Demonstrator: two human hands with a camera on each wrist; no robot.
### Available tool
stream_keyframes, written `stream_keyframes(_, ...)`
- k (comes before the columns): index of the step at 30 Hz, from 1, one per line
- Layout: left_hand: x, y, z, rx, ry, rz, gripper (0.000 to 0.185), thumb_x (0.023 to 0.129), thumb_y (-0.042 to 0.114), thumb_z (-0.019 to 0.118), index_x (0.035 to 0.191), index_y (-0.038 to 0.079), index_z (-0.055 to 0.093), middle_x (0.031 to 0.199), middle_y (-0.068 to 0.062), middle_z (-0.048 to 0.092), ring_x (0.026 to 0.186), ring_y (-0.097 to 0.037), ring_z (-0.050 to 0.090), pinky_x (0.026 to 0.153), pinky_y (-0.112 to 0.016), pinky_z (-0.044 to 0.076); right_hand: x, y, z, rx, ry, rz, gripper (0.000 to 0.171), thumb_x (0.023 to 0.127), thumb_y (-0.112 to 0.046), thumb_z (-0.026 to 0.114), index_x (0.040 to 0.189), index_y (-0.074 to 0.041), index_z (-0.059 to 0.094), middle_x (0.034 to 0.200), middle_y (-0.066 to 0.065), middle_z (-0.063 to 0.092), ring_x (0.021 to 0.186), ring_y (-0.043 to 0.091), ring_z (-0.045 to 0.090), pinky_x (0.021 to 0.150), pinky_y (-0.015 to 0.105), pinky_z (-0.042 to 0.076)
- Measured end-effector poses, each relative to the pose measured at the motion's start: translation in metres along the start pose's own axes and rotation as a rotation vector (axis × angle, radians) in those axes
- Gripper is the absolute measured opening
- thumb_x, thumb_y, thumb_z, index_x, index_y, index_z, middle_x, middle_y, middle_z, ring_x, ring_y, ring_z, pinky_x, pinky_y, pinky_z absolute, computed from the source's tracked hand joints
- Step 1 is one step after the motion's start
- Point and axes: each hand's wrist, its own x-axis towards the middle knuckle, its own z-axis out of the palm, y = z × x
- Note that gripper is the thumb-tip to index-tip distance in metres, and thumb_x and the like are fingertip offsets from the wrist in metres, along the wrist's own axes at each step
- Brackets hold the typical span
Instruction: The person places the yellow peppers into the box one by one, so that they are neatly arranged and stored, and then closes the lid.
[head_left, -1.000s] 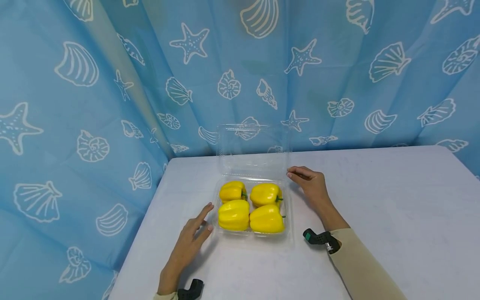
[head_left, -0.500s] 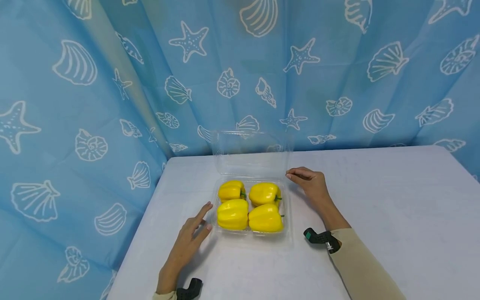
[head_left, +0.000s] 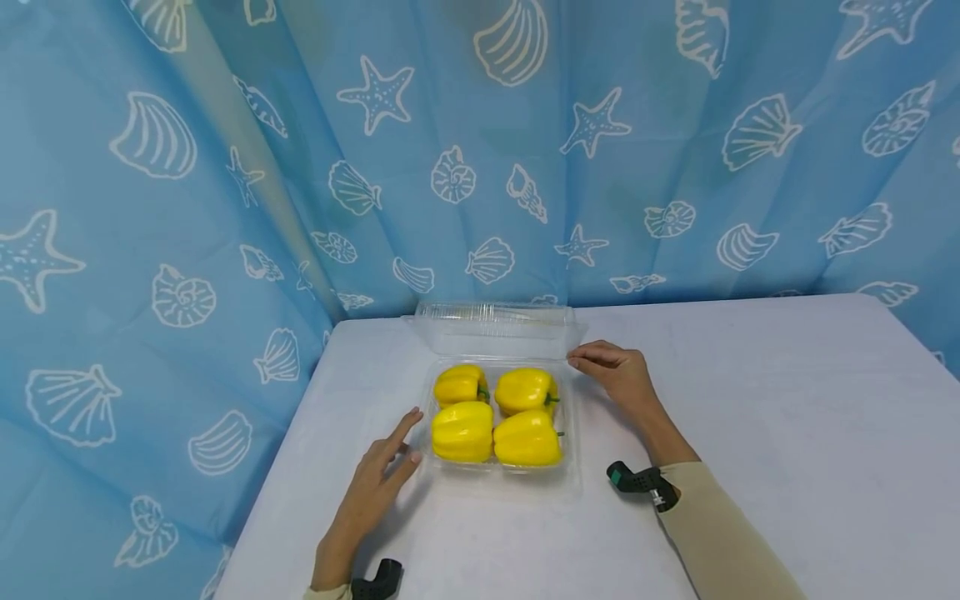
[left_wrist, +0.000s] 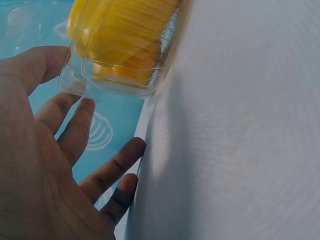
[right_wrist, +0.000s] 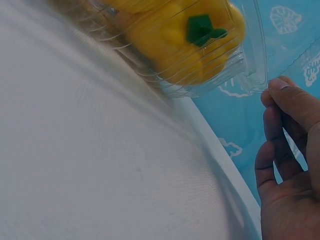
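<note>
A clear plastic clamshell container point(head_left: 573, 450) sits on the table with several yellow bell peppers point(head_left: 462, 432) in its base. Its lid point(head_left: 495, 333) leans back behind the base, hinged open. My left hand point(head_left: 373, 483) is at the container's left side, fingers spread and fairly straight, thumb and index fingertips at the rim. In the left wrist view the other fingers point(left_wrist: 120, 162) extend below the rim. My right hand point(head_left: 618, 371) pinches the container's back right rim corner between thumb and index finger; the right wrist view shows this pinch, with a pepper's green stem point(right_wrist: 202, 31) through the wall.
A white cloth covers the table point(head_left: 787, 433). Behind it and along the left hangs a blue curtain point(head_left: 660, 150) with white shell and starfish prints. A black wrist device point(head_left: 645, 482) is strapped on the right wrist, another point(head_left: 378, 579) on the left.
The lid has tipped backward from nearly upright to a much lower lean. Both hands stay at the container, which shifts slightly left in view along with the scene.
</note>
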Motion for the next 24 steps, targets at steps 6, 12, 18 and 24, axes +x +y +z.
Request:
stream_keyframes(6, 0.000, 0.000, 0.000, -0.004, -0.006, 0.000, 0.056, 0.102, 0.037, 0.056, 0.154, 0.036, 0.039, 0.152, 0.016, 0.044, 0.109, -0.015, 0.053, 0.094, -0.050, 0.042, -0.001, 0.000, -0.001, 0.000, 0.000, -0.012, 0.019, 0.090, -0.012, 0.075, 0.105, -0.001, 0.078, 0.106, 0.012, 0.071, 0.096, 0.014, 0.066, 0.083, 0.023, 0.054)
stream_keyframes(12, 0.001, -0.001, -0.001, -0.003, -0.004, 0.014, 0.056, 0.102, 0.035, 0.057, 0.155, 0.034, 0.039, 0.152, 0.016, 0.044, 0.108, -0.014, 0.053, 0.094, -0.050, 0.042, -0.004, -0.011, -0.001, -0.052, -0.003, 0.001, 0.021, 0.090, -0.003, 0.073, 0.108, 0.009, 0.074, 0.113, 0.024, 0.067, 0.091, 0.002, 0.064, 0.081, 0.017, 0.052)
stream_keyframes(18, 0.001, 0.000, -0.001, 0.007, -0.004, 0.009, 0.056, 0.102, 0.035, 0.057, 0.155, 0.036, 0.039, 0.153, 0.016, 0.043, 0.109, -0.015, 0.053, 0.094, -0.051, 0.042, -0.009, -0.036, 0.000, -0.083, -0.015, -0.008, 0.019, 0.091, 0.004, 0.069, 0.107, 0.015, 0.071, 0.112, 0.027, 0.067, 0.094, 0.003, 0.063, 0.079, 0.017, 0.053)
stream_keyframes(24, 0.000, 0.002, -0.001, 0.000, -0.008, -0.008, 0.056, 0.102, 0.036, 0.056, 0.154, 0.040, 0.037, 0.153, 0.014, 0.044, 0.110, -0.017, 0.053, 0.095, -0.052, 0.042, -0.011, -0.039, -0.002, -0.074, -0.038, -0.020, 0.017, 0.092, 0.002, 0.070, 0.106, 0.009, 0.074, 0.113, 0.024, 0.068, 0.102, 0.009, 0.063, 0.085, 0.019, 0.051)
